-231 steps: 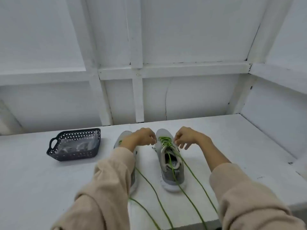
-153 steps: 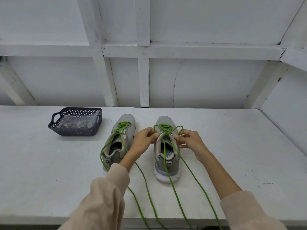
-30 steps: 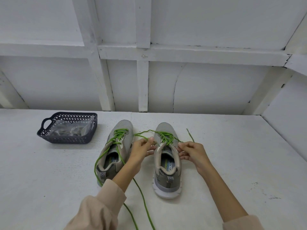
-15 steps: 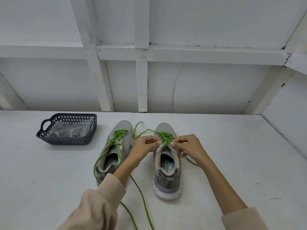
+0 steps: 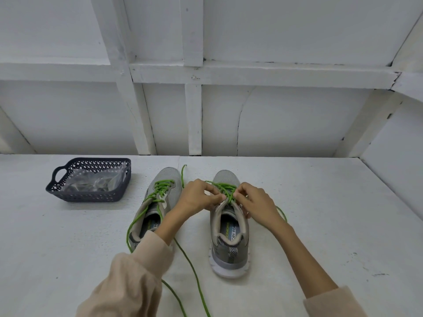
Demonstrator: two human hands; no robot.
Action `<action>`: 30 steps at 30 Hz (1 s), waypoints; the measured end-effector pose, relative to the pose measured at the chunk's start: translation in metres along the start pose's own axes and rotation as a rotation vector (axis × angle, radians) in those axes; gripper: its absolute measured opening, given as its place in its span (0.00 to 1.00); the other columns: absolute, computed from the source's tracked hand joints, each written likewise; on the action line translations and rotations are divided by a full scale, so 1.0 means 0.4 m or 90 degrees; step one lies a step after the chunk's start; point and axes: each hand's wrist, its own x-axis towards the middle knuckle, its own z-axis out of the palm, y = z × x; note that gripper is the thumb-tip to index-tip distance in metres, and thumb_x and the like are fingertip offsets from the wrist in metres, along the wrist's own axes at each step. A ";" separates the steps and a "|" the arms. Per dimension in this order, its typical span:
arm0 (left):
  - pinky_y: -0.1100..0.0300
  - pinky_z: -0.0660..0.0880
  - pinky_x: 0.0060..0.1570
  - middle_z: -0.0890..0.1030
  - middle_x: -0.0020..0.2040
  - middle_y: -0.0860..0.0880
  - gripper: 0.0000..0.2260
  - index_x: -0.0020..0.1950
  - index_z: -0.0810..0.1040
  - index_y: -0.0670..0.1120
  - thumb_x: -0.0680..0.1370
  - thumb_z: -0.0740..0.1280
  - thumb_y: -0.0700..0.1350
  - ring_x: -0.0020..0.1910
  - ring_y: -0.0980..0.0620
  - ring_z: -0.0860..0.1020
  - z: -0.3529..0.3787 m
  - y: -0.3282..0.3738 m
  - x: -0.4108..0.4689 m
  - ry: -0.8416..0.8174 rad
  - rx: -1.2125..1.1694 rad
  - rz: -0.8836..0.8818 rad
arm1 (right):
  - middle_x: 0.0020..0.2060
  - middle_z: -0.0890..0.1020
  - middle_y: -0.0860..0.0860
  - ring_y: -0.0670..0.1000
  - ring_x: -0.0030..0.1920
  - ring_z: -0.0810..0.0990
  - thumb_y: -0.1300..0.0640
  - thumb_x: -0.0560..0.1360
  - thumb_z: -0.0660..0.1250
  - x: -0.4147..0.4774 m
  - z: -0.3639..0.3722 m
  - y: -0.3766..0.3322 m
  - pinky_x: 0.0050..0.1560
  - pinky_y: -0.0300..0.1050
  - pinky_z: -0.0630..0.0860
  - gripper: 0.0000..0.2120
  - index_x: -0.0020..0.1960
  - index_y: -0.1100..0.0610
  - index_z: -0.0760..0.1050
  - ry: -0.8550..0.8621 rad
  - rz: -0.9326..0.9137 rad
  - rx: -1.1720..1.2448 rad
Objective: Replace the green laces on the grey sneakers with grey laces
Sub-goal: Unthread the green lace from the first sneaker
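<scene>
White bench [image 5: 332, 220] before a panelled wall [image 5: 286, 122] carries both grey sneakers, toes pointing away from me. On the right sneaker [image 5: 229, 250] the green lace [image 5: 223, 186] crosses over the front part, and both my hands are on it just above the tongue. The fingers [image 5: 216, 198] of my left hand [image 5: 196, 199] are pinched together on the lace from the left. Those of my right hand [image 5: 257, 203] are clamped on it from the right, and the two sets of fingertips almost touch.

One loose strand [image 5: 282, 213] curls on the bench past my right wrist, and a lace end [image 5: 183, 172] lies between the two toes. Long strands [image 5: 190, 264] run from under my left forearm off the near edge. The left sneaker [image 5: 170, 179] stands just beside, its own second lace [image 5: 160, 190] crossed over the tongue, with a loop lying along its outer side. My beige sleeve [image 5: 137, 277] covers its heel.

Well to the left sits a dark perforated basket [image 5: 91, 197] with a handle. It holds a crumpled clear plastic bag [image 5: 91, 183]; I cannot make out what the bag contains.
</scene>
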 end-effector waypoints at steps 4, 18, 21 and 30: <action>0.49 0.81 0.47 0.85 0.42 0.46 0.06 0.37 0.82 0.49 0.73 0.74 0.48 0.37 0.49 0.84 0.007 0.006 0.008 -0.006 0.068 -0.001 | 0.35 0.81 0.55 0.53 0.31 0.79 0.59 0.78 0.67 -0.005 -0.018 -0.001 0.38 0.54 0.82 0.04 0.44 0.56 0.78 -0.043 0.035 0.162; 0.54 0.82 0.42 0.82 0.41 0.44 0.08 0.40 0.78 0.43 0.76 0.72 0.46 0.34 0.53 0.80 0.000 -0.016 0.004 -0.050 -0.070 0.028 | 0.34 0.79 0.55 0.50 0.32 0.78 0.61 0.77 0.69 -0.006 -0.043 0.006 0.34 0.41 0.78 0.05 0.44 0.62 0.77 -0.127 0.084 0.308; 0.53 0.81 0.44 0.82 0.43 0.44 0.07 0.41 0.77 0.46 0.77 0.70 0.45 0.34 0.55 0.79 0.005 -0.030 0.003 -0.070 -0.083 0.036 | 0.36 0.79 0.58 0.50 0.32 0.77 0.62 0.78 0.67 -0.003 -0.038 0.009 0.35 0.42 0.78 0.05 0.44 0.62 0.76 -0.125 0.087 0.301; 0.51 0.79 0.51 0.80 0.37 0.49 0.06 0.45 0.76 0.45 0.79 0.68 0.47 0.39 0.53 0.78 0.006 -0.028 -0.011 -0.063 -0.147 -0.011 | 0.36 0.81 0.54 0.48 0.31 0.77 0.58 0.76 0.70 -0.016 -0.037 0.011 0.36 0.41 0.79 0.06 0.47 0.62 0.78 -0.112 0.130 0.387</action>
